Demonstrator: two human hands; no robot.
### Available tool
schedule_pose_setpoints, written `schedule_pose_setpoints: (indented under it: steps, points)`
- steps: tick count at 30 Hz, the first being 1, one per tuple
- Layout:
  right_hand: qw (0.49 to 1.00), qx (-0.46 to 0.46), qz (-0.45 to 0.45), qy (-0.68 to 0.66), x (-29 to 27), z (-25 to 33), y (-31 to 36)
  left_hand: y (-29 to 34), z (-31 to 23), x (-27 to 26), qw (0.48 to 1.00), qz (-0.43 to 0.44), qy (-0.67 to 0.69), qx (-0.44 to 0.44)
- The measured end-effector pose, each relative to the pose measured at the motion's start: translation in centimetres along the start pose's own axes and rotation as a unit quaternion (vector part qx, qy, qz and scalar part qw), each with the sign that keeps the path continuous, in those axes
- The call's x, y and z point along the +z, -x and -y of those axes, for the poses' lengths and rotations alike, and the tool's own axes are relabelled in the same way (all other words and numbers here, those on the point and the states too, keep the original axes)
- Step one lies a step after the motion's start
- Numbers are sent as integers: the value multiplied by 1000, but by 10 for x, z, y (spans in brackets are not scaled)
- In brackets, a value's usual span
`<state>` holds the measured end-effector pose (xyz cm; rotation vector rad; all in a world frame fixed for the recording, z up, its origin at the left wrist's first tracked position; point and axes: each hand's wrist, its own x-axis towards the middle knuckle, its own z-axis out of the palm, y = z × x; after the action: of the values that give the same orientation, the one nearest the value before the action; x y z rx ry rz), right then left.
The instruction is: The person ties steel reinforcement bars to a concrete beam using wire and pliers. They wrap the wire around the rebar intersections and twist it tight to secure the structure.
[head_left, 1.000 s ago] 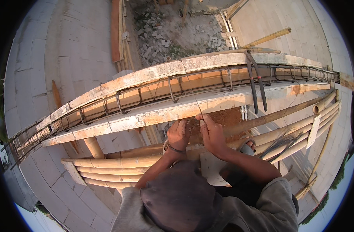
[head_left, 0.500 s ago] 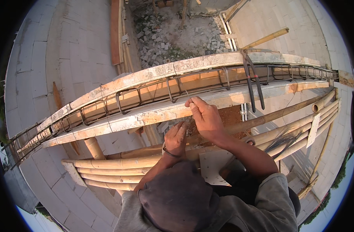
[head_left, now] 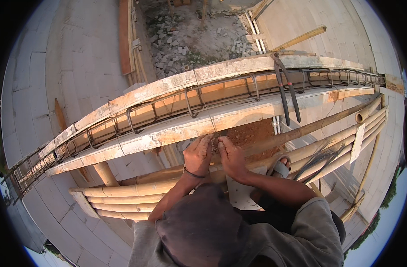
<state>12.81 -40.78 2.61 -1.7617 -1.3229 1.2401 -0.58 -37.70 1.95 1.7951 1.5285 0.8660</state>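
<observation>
The near board (head_left: 154, 140) runs left to right with its near edge just beyond the hands; between that edge and the bamboo poles (head_left: 137, 189) nearer the body, a gap opens down toward red soil (head_left: 248, 139). Both hands work at this gap, the left hand (head_left: 198, 155) and right hand (head_left: 232, 155) side by side. The fingers of each are drawn together, pinching the wire (head_left: 210, 118) at its near end; the exact contact is partly hidden. The wire comes over the far board (head_left: 154, 86), crosses the trough and drops over the near board's edge.

The two boards make the trough's sides, and a rebar cage (head_left: 188, 103) lies inside. One pair of cutters (head_left: 283, 104) hangs over the trough, to the right of the hands, its two handles pointing near. One wire bundle (head_left: 321, 158) lies on the right-hand poles, and one sandal (head_left: 281, 168) shows left of it. Two white pipes (head_left: 255, 32) stand far off, right of the rubble (head_left: 170, 46).
</observation>
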Motion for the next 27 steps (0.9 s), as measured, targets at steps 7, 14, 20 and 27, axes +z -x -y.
schedule_pose_setpoints:
  steps: [7, 14, 20, 27]
  points:
    - [994, 30, 39, -95, 5, -19, 15, -20, -7, -9, 992, 44, -68, 94]
    - [974, 131, 62, -171, 18, -15, 13, -59, -21, -27, 958, 163, -159, 173]
    - [943, 203, 198, -173, 32, 6, 9, -95, -32, -8, 760, 401, -272, 433]
    - [951, 47, 274, -134, 38, 18, 15, -80, -75, 34, 413, 586, -476, 510]
